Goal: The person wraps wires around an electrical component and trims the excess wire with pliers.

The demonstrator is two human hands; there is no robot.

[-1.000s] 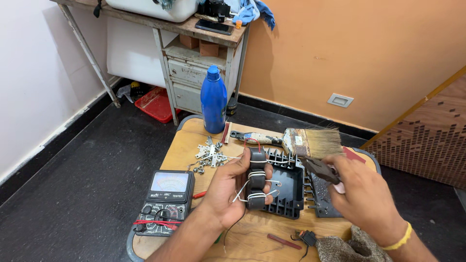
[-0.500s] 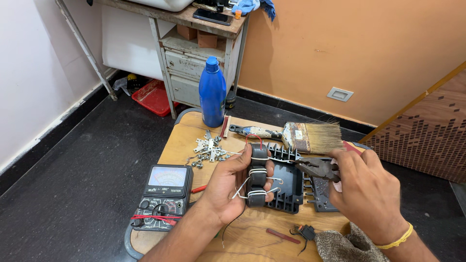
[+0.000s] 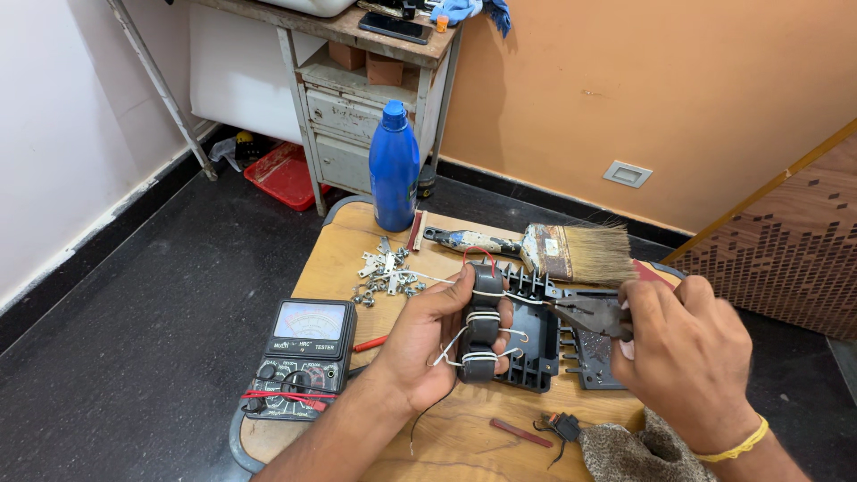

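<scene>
Pliers (image 3: 585, 312) now nearer the coil (image 3: 482, 326) in left hand (image 3: 428, 344).

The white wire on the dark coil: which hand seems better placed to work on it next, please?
Probably the right hand: its pliers already point at the white wire, while the left hand is occupied gripping the dark coil.

Wired coil (image 3: 482, 332) in left hand (image 3: 428, 344), pliers (image 3: 594, 314) beside
</scene>
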